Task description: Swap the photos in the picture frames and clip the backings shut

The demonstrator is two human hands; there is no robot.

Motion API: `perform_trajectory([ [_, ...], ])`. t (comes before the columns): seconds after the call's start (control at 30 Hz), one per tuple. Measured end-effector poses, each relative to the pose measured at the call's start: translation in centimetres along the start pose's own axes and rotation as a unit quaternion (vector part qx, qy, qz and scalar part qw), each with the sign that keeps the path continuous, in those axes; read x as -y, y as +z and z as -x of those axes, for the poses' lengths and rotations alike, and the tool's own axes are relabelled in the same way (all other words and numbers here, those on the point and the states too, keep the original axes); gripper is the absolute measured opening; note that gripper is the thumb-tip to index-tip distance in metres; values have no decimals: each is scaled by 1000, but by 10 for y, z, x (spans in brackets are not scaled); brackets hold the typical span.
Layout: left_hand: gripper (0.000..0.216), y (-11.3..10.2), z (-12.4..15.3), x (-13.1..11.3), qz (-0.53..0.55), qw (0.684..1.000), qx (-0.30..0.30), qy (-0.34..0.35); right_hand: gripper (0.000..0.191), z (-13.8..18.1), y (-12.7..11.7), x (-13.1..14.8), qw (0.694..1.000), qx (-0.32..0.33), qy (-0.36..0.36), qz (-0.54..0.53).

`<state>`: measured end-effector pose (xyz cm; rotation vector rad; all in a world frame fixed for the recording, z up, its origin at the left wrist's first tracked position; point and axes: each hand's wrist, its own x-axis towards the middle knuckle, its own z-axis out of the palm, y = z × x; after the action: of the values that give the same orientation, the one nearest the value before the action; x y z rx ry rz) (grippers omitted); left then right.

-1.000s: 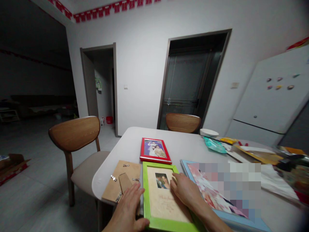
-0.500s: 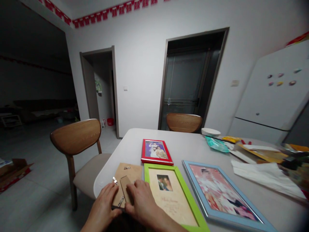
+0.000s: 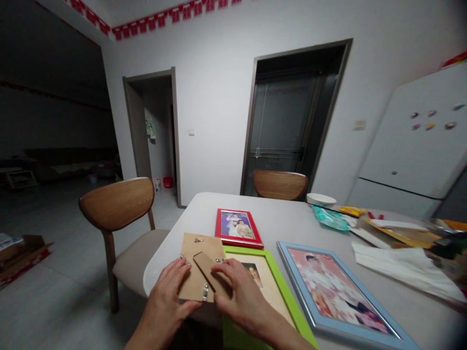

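A brown photo-frame backing board (image 3: 193, 283) is held up slightly tilted at the table's near left side. Small metal clips sit around its edges, and a hinged stand leg (image 3: 207, 266) lies across its middle. My left hand (image 3: 165, 295) grips the left edge, fingers on the back face and thumb at the bottom. At the right edge, my right hand (image 3: 243, 295) holds the board near the stand leg. Beneath my right hand and forearm lies a green photo frame (image 3: 282, 287), its small picture partly covered. A red photo frame (image 3: 239, 241) lies just beyond the board.
A light-blue photo frame (image 3: 310, 311) lies to the right on the white table (image 3: 292, 221). Farther right are a teal plastic packet (image 3: 330, 218), white paper (image 3: 404, 267), envelopes and a white bowl (image 3: 321, 199). Wooden chairs stand left (image 3: 120, 201) and behind (image 3: 280, 184).
The backing board has been raised and shifted right, now overlapping the green frame's corner. Both hands moved with it, and my right hand covers more of the green frame's picture.
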<state>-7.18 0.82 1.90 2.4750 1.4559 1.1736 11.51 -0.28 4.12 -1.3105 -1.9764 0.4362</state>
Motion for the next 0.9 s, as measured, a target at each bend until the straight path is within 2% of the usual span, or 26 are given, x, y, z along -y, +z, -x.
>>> perform_trajectory([
  [0.13,49,23,1,-31,63,995,79,19,35,24,-39,-22,999,28,26,25],
  [0.3,52,54,3,-61,86,977,195,12,29,56,-60,-56,994,52,85,53],
  [0.47,49,63,-2,-77,78,968,238,7,29,66,-59,-73,990,43,111,73],
  [0.7,30,69,-3,-75,60,969,238,12,29,60,-43,-81,988,31,68,134],
  [0.83,58,67,3,-70,79,956,277,49,26,60,-43,-81,985,46,56,157],
  [0.9,62,67,6,-65,81,955,279,54,26,62,-42,-79,983,43,38,172],
])
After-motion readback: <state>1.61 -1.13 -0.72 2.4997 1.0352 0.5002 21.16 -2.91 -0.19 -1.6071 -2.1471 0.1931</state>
